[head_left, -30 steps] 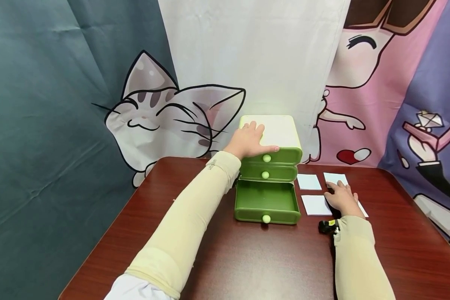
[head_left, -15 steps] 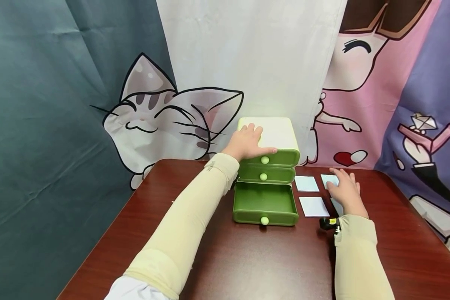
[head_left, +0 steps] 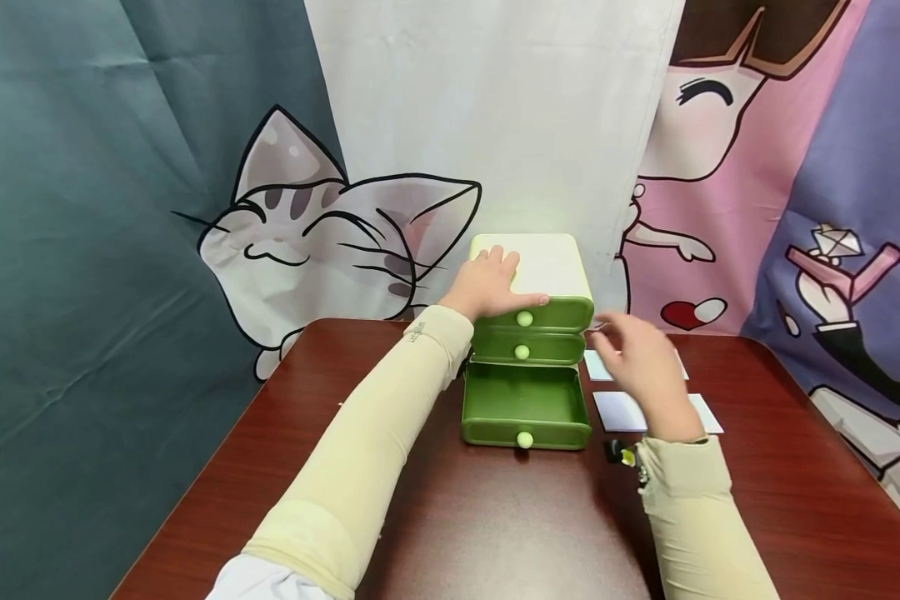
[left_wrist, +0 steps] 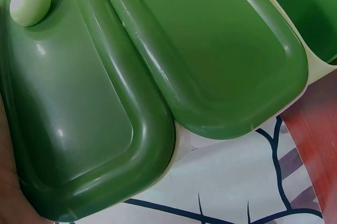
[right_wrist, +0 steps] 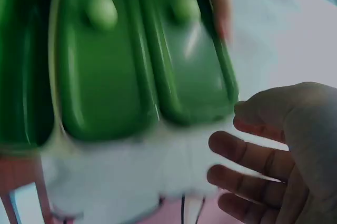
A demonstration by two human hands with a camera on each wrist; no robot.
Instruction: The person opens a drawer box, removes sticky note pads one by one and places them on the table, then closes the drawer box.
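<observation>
A small desktop drawer unit (head_left: pixel 555 258) with a cream top and green drawers stands on the table. Its bottom drawer (head_left: pixel 525 400) is pulled out and bare inside; the two upper drawers (head_left: pixel 521 350) are in. My left hand (head_left: pixel 487 283) rests on the unit's top left, thumb along the top drawer's front. My right hand (head_left: pixel 641 362) hovers beside the unit's right side, fingers loosely bent. In the right wrist view its fingers (right_wrist: pixel 247 155) stand apart from the thumb, and nothing shows between them. Several pale square paper notes (head_left: pixel 619 412) lie beneath this hand, partly covered.
The dark red wooden table (head_left: pixel 495 517) carries the unit. A printed cloth backdrop (head_left: pixel 390 100) with a cat drawing hangs behind it. A small black camera (head_left: pixel 617 452) is worn at the right wrist.
My right hand lifted off the paper notes and moved left towards the drawer unit's right side. The left hand stayed on the unit's top. The view shifted slightly.
</observation>
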